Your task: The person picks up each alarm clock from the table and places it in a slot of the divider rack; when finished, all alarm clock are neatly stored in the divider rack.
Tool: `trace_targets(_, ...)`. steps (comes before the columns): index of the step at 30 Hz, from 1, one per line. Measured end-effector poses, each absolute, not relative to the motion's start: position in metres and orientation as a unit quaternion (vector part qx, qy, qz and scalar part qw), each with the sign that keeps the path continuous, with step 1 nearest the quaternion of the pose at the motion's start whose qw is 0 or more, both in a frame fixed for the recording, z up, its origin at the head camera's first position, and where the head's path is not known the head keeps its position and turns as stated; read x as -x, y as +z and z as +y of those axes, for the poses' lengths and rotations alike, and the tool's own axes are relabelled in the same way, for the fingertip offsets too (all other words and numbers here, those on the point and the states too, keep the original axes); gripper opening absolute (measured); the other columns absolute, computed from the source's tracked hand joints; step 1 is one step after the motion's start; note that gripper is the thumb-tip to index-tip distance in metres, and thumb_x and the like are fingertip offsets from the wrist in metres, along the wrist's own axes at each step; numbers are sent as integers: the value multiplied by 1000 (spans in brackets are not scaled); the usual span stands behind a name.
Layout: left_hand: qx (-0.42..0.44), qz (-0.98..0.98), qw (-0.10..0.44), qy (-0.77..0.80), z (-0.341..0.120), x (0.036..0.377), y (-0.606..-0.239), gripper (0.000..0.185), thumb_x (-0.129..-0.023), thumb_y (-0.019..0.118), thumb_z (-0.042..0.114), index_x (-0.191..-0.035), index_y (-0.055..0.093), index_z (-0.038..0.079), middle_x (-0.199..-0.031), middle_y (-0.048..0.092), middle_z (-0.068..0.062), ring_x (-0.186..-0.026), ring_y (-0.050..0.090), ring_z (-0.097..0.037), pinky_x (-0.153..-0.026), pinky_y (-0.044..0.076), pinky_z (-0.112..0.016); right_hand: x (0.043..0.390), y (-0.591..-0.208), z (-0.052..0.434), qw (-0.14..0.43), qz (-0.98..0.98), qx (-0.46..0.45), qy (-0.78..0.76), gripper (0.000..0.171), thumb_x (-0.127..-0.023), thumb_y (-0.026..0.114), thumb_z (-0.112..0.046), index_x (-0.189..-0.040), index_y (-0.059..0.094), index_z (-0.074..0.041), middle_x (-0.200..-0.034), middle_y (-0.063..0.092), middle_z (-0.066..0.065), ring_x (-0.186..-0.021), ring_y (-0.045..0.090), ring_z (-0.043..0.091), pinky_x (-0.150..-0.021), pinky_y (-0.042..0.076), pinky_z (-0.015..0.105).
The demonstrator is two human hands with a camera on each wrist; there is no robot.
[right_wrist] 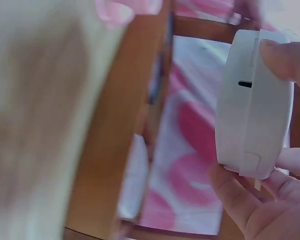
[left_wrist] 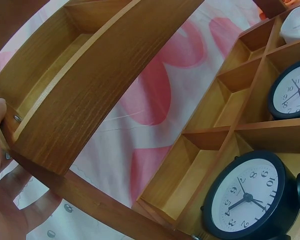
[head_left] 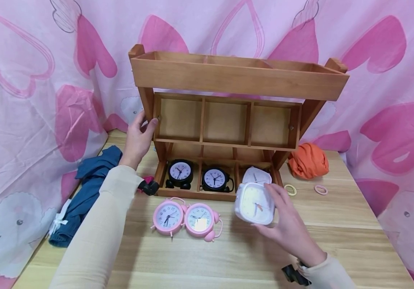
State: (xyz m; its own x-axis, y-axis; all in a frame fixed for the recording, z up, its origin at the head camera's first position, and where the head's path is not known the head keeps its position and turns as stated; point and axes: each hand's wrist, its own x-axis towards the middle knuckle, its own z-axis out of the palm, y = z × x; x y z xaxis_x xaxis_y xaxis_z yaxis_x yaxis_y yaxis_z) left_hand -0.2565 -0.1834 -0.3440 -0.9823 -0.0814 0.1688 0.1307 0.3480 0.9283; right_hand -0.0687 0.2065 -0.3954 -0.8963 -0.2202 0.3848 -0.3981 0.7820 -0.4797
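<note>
A tiered wooden rack [head_left: 239, 82] with divided trays stands on the table. My left hand [head_left: 139, 138] grips it at the left post, thumb by the end of the middle tray [head_left: 178, 119], fingers behind. White and square with rounded corners, an alarm clock [head_left: 255, 203] is held in my right hand [head_left: 291, 226], its face up in front of the rack. Fingers and thumb span its sides in the right wrist view. Behind it, another white clock [head_left: 253, 175] sits in the bottom tray's right compartment. Black alarm clocks [head_left: 180, 173] [head_left: 215, 179] occupy the left and middle compartments.
Two pink twin-bell clocks [head_left: 168, 217] [head_left: 198, 220] lie on the table before the rack. Dark blue cloth [head_left: 92, 192] lies at the left. An orange cloth bundle [head_left: 308, 160], a yellow ring [head_left: 290, 190] and a pink ring [head_left: 320, 190] are at the right. Heart-print curtain [head_left: 402, 120] surrounds the table.
</note>
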Motion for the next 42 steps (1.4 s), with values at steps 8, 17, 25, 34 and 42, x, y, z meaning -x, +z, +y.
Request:
trace_targets(8, 16, -814, 91, -573, -184, 259, -345, 61, -99, 51, 49, -154, 30, 32, -159, 35, -2, -145, 37, -30, -112, 40, -50, 81, -355, 223, 219, -915, -152, 302, 108, -56, 95, -12, -149, 41, -4, -140, 44, 20, -115, 51, 30, -94, 28, -3)
trace_targets(17, 18, -813, 87, -575, -184, 259, -345, 61, -100, 50, 49, -155, 29, 33, -159, 34, -2, -145, 37, -30, -112, 40, -50, 105, -315, 234, 229, -898, -78, 367, 105, -65, 92, -7, -153, 36, -15, -145, 37, 15, -119, 45, 28, -91, 36, -2)
trace_targets(25, 18, -813, 97, -574, -184, 255, -344, 62, -98, 51, 53, -153, 31, 34, -158, 36, 0, -144, 38, -28, -111, 41, -49, 154, -298, 231, 235, -903, -55, 356, 98, -72, 88, -22, -153, 35, -15, -148, 37, 17, -127, 43, 34, -102, 46, 60)
trace_targets(34, 21, -813, 95, -574, -183, 257, -344, 62, -98, 51, 52, -153, 32, 34, -158, 36, 0, -144, 38, -29, -111, 41, -49, 195, -313, 222, 283, -898, -58, 331, 79, -75, 83, -21, -143, 45, -7, -143, 41, 22, -127, 43, 38, -103, 40, 56)
trace_targets(42, 20, -815, 95, -571, -184, 258, -345, 61, -98, 50, 53, -153, 31, 35, -158, 36, 0, -145, 38, -29, -111, 41, -48, 206, -326, 212, 294, -910, -50, 290, 75, -78, 80, -16, -143, 43, -4, -147, 33, 28, -127, 43, 44, -107, 41, 57)
